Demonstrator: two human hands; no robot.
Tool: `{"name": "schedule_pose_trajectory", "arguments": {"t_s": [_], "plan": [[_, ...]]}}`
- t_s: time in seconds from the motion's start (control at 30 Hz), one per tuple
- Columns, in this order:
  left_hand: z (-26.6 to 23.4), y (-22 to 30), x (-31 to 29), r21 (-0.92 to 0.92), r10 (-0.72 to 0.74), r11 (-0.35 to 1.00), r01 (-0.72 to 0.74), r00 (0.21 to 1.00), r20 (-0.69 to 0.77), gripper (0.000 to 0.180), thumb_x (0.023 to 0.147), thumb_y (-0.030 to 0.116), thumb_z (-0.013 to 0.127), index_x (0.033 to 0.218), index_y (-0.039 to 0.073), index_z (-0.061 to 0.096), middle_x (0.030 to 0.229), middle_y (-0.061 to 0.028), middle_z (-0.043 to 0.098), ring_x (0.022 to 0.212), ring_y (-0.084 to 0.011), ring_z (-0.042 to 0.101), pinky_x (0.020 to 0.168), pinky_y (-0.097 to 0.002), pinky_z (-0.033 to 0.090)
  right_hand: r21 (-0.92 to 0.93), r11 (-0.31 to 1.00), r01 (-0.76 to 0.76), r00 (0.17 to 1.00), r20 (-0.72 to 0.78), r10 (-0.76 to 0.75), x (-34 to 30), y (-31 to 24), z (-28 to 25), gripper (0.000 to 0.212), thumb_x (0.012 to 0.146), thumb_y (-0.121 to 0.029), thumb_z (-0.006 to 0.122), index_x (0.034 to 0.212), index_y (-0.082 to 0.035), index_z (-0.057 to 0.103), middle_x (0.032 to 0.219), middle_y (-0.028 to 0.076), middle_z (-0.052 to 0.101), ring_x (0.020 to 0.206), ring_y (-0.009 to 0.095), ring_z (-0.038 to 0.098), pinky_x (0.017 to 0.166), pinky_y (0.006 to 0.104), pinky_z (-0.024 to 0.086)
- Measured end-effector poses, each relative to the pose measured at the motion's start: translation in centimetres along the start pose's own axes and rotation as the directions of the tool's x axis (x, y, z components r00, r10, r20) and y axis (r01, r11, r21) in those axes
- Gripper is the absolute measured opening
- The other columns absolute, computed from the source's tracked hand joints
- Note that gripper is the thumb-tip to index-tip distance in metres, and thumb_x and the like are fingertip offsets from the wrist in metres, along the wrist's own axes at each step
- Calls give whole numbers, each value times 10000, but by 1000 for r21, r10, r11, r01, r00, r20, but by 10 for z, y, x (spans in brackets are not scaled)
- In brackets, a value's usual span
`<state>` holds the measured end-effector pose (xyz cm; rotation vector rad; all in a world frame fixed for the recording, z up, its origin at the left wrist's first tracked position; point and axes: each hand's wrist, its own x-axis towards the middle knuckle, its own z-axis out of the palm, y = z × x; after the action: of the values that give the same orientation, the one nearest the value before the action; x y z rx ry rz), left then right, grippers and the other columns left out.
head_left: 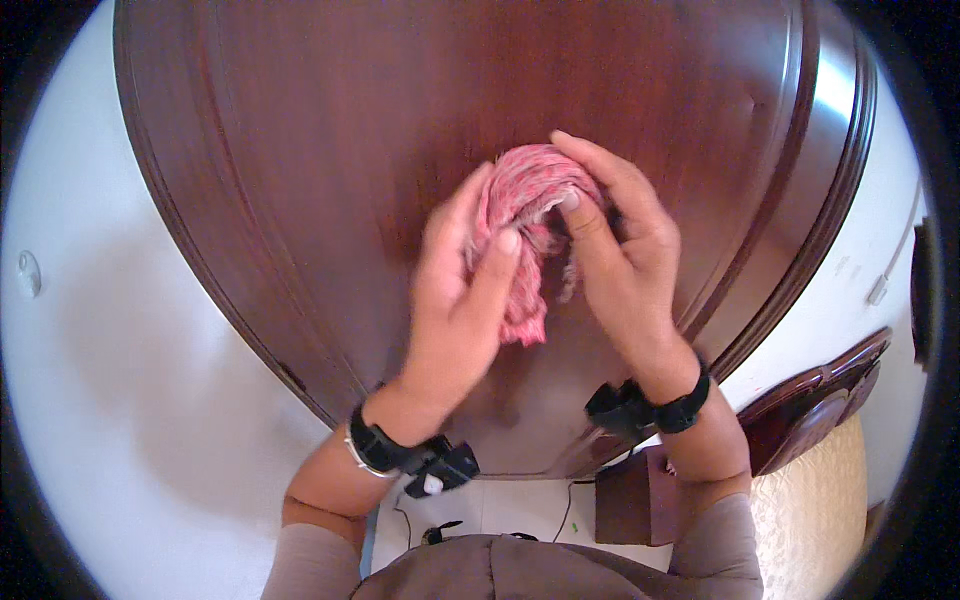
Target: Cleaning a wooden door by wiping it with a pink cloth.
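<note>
The glossy dark reddish-brown tabletop (420, 70) fills most of the frame, its moulded edges curving down both sides and drawing in toward the lower centre. My greyish-brown top (480, 568) spreads along the lower edge, and at the lower right stands a chair (815, 410) with a dark wooden back and a pale, patterned seat. My left hand (450, 300) and right hand (635, 255) reach up into the middle of the picture, the left one just left of centre, the right one to its right. Between them I hold a bunched pink-and-white cloth (540, 172), curled over at the top, with one end hanging down by my left thumb. My fingers are curved narrowly around it on both sides, thumbs toward me, pressing its folds. A brown box (625, 510) sits at the lower centre-right. Black straps (683, 408) with small black devices circle my wrists, and a white oval fixture (29, 273) shows at the far left
</note>
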<state>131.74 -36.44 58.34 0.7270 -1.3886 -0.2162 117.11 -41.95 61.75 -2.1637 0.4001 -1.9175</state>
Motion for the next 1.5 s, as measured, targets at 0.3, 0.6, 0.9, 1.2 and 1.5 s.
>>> {"name": "schedule_pose_trajectory", "arguments": {"t_s": [0.3,0.6,0.9,1.2,1.5], "plan": [[-18,7,-13,-402,-342,872,280,935,-91,612,1004,201,536,1525,78,240,1262,-87,559,825,-66,572,632,-184,467,494,861,-123,906,409,-105,-20,-21,39,711,999,-562,400,1409,14,480,1504,206,395,1412,338,357,1158,432,254],[-67,-19,111,884,724,244,-398,681,107,504,884,95,627,1374,47,520,1201,-167,567,1161,-346,494,1024,-437,361,-825,367,430,831,203,-518,45,67,-42,447,893,-314,631,1322,-189,619,1459,127,479,1309,354,458,1096,449,359],[10,-89,-8,636,564,36,-771,541,624,318,779,214,653,1094,239,687,967,56,542,837,-137,513,637,-324,396,-793,437,424,835,155,-528,49,63,-35,413,876,-208,627,1288,-206,649,1437,114,508,1307,331,467,1086,433,372],[-1,-5,143,850,790,180,-496,587,176,301,759,111,722,1059,118,696,914,-20,646,963,-231,534,822,-384,428,-772,473,425,807,86,-584,54,76,-40,414,906,-100,537,1314,-67,601,1386,107,556,1287,306,503,1083,423,387],[14,-25,67,770,493,208,-604,744,450,330,761,188,699,1087,133,694,848,-95,580,749,-297,591,649,-434,484,-763,478,436,809,99,-580,53,73,-38,400,899,-64,527,1285,-77,630,1387,94,561,1289,302,503,1084,406,394]]}}
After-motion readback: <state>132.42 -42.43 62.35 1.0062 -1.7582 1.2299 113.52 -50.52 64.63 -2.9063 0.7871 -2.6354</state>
